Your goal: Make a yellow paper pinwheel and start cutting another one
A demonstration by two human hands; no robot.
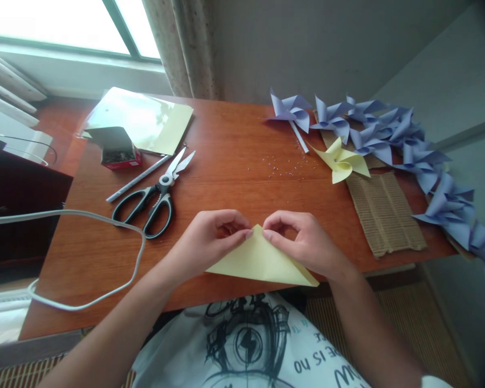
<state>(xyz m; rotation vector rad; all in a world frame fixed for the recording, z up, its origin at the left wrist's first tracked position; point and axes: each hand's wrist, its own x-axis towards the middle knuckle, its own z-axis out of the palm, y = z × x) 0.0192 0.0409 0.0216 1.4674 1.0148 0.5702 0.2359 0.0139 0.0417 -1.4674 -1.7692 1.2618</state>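
Note:
A sheet of yellow paper (262, 261), folded into a triangle, is at the table's front edge with its tip pointing away from me. My left hand (218, 237) pinches it just left of the tip, thumb on top. On the other side of the tip, my right hand (303, 237) pinches the paper in the same way. The two hands are close together but apart. Beyond my left hand lies a pair of scissors (165, 183) with black and grey handles, its blades slightly apart.
A pencil (139, 178), a small open red box (121, 156) and a pack of yellow paper (173, 126) lie at the left. A white cable (139, 258) loops over the left edge. Several purple pinwheels (372, 143), a yellow pinwheel (341, 161) and corrugated cardboard (383, 215) occupy the right.

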